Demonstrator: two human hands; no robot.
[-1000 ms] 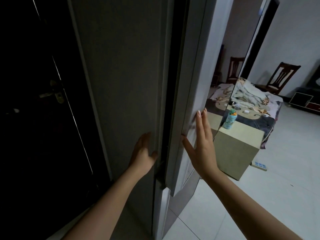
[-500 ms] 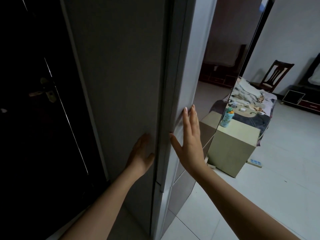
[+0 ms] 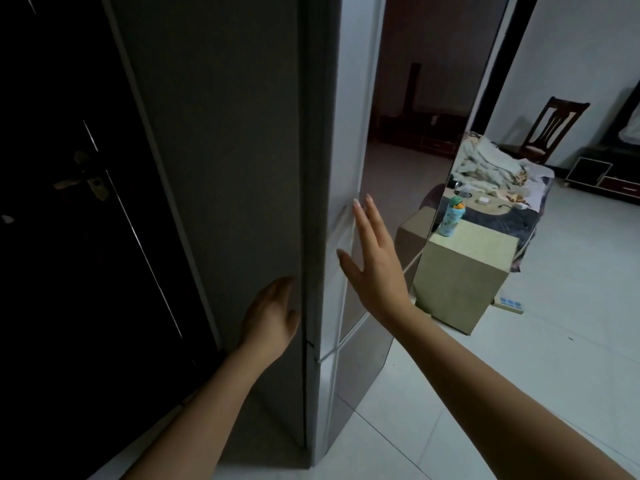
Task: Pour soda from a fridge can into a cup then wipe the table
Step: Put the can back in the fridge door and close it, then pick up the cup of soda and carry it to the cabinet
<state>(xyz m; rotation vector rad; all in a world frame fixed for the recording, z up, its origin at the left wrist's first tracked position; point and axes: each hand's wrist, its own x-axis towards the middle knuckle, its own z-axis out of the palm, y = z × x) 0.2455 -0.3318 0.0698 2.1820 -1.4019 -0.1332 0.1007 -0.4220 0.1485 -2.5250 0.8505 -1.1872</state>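
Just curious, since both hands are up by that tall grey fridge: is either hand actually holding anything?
Nothing is held. The left hand lies flat on the tall grey fridge's side; the right hand, fingers straight, is at its glossy door.

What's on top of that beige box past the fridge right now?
On the beige box stands a light blue bottle with a green cap, upright near its back left corner. The fridge door covers the box's left part, so anything there is hidden.

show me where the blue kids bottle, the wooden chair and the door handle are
Blue kids bottle [image 3: 450, 218], head view, on its patterned body.
Wooden chair [image 3: 554, 128], head view, on the slatted backrest.
Door handle [image 3: 83, 181], head view, on the lever's plate on the dark door.
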